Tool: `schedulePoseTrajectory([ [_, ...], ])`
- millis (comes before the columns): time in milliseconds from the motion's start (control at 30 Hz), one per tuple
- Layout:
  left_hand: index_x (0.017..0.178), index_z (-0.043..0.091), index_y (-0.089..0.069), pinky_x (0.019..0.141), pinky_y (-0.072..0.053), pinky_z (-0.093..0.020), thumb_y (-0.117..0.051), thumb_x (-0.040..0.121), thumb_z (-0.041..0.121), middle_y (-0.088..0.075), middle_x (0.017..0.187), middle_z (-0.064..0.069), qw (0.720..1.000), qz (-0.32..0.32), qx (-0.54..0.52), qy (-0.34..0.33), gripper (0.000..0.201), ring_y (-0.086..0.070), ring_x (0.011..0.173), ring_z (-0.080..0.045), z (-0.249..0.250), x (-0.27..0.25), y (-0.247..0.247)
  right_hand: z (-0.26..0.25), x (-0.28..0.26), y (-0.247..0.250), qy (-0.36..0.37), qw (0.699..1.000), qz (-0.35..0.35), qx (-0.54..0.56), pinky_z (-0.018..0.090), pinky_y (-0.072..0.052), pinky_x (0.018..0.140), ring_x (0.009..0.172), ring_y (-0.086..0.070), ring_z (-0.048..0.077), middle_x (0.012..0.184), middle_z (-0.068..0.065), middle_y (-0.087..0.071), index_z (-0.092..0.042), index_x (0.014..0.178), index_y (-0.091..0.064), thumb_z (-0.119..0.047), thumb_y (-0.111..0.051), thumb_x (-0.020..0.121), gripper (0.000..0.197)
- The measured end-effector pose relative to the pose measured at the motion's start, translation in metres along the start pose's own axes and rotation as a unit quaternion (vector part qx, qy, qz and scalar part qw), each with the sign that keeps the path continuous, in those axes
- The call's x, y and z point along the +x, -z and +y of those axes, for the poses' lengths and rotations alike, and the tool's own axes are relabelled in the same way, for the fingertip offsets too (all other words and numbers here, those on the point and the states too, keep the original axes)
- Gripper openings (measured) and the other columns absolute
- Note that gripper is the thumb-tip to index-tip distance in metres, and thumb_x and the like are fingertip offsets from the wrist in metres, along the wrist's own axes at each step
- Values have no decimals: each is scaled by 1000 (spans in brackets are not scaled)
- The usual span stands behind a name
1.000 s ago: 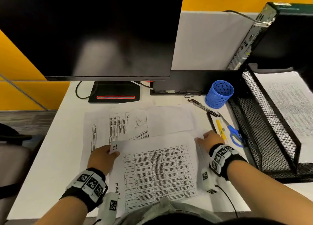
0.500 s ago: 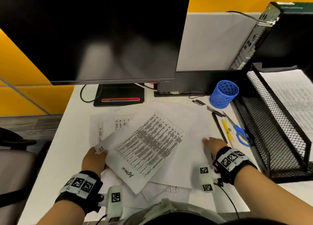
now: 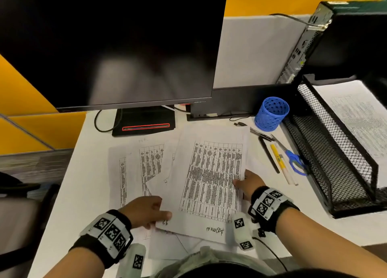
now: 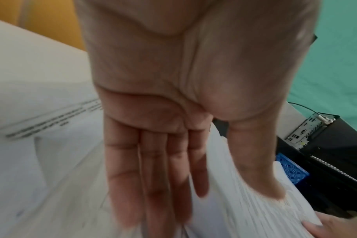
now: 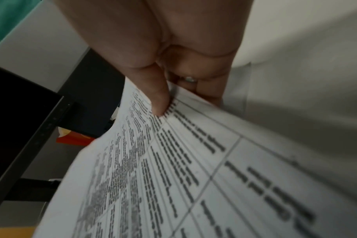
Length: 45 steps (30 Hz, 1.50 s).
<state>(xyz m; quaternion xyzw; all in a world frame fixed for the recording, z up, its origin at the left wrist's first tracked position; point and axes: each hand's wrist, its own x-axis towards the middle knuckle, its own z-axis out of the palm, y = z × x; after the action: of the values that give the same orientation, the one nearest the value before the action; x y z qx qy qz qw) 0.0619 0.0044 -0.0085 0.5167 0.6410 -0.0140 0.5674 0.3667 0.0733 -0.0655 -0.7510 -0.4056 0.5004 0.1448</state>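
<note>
We pinch one printed sheet (image 3: 211,183) between thumbs and fingers (image 4: 149,177) of left hand (image 3: 144,210) and right hand (image 3: 251,185), near the tabletop's (image 3: 83,183) front edge.

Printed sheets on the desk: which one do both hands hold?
The top sheet, with the big table and a handwritten 12 at its near corner. The left hand and the right hand pinch its edges; the other sheets lie flat underneath.

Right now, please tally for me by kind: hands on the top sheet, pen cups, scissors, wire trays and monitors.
Hands pinching the printed sheet: 2, the left hand and the right hand
Pen cup, blue: 1
Scissors, blue handles: 1
Mesh tray, black: 1
Monitor: 1
Total: 6
</note>
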Motion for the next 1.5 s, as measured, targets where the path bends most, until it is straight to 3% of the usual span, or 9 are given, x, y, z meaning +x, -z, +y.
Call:
schedulePoseTrajectory([
  [200, 130, 31, -43, 94, -49, -39, -74, 66, 56, -63, 112, 5, 971, 192, -137, -44, 76, -62, 102, -17, 6, 5, 26, -9, -25, -8, 97, 993, -60, 15, 43, -39, 106, 113, -55, 23, 123, 3, -61, -14, 130, -50, -13, -55, 90, 40],
  [333, 125, 17, -51, 99, -45, -40, -69, 83, 28, -63, 114, -1, 947, 255, -187, -56, 47, -60, 104, -23, 15, 8, 26, -24, -41, -18, 130, 972, -194, -25, 37, -43, 101, 112, -58, 18, 121, -3, -64, -24, 124, -55, -3, -54, 87, 43],
  [467, 114, 8, -62, 94, -49, -46, -63, 87, 15, -69, 103, -10, 927, 295, -222, -68, 28, -64, 99, -30, 11, 7, 28, -28, -23, -1, 147, 985, 24, -86, 20, -48, 79, 98, -61, 24, 101, 1, -66, -26, 85, -60, -1, -50, 84, 27],
  [567, 99, 18, -64, 86, -51, -38, -63, 87, 17, -68, 89, 0, 938, 289, -173, -87, 12, -64, 93, -28, 10, -3, 32, -23, -3, 32, 57, 970, 178, -155, 39, -47, 94, 116, -53, 34, 129, 15, -53, -21, 121, -52, -10, -61, 78, 45],
  [733, 83, 30, -65, 86, -54, -40, -64, 87, 27, -75, 88, 2, 963, 205, -137, -112, 5, -71, 82, -15, 2, -19, 34, -10, 11, 46, -28, 936, 125, -327, 47, -42, 102, 128, -42, 34, 140, 11, -41, -31, 140, -31, -37, -75, 69, 84],
  [867, 82, 15, -74, 83, -54, -41, -68, 54, 59, -76, 85, -6, 977, 135, -114, -118, 53, -72, 81, -22, -3, -21, 32, -14, 17, 46, -36, 931, 90, -352, 41, -46, 99, 120, -51, 30, 133, 9, -50, -23, 134, -41, -35, -81, 62, 83],
  [1000, 85, 14, -76, 83, -55, -38, -71, 46, 56, -77, 86, -5, 973, 125, -155, -113, 57, -73, 84, -22, -6, -20, 35, -17, 15, 45, -40, 919, 109, -376, 40, -49, 94, 116, -52, 32, 127, 11, -47, -17, 123, -50, -38, -76, 68, 64],
  [1333, 100, 21, -69, 91, -53, -40, -62, 89, 21, -76, 97, 2, 968, 101, -185, -137, 14, -71, 92, -18, 20, -15, 39, -21, -1, 55, 49, 946, 162, -276, 36, -46, 86, 102, -56, 33, 107, 13, -55, -13, 97, -56, -14, -56, 85, 12],
  [1500, 117, 25, -51, 99, -45, -34, -49, 96, 19, -59, 120, 0, 961, 172, -133, -174, 22, -58, 112, -17, 35, -8, 45, -56, -34, 72, 246, 959, 123, -67, 19, -41, 68, 73, -52, 18, 74, -2, -59, -30, 67, -54, 1, -54, 87, 37],
])
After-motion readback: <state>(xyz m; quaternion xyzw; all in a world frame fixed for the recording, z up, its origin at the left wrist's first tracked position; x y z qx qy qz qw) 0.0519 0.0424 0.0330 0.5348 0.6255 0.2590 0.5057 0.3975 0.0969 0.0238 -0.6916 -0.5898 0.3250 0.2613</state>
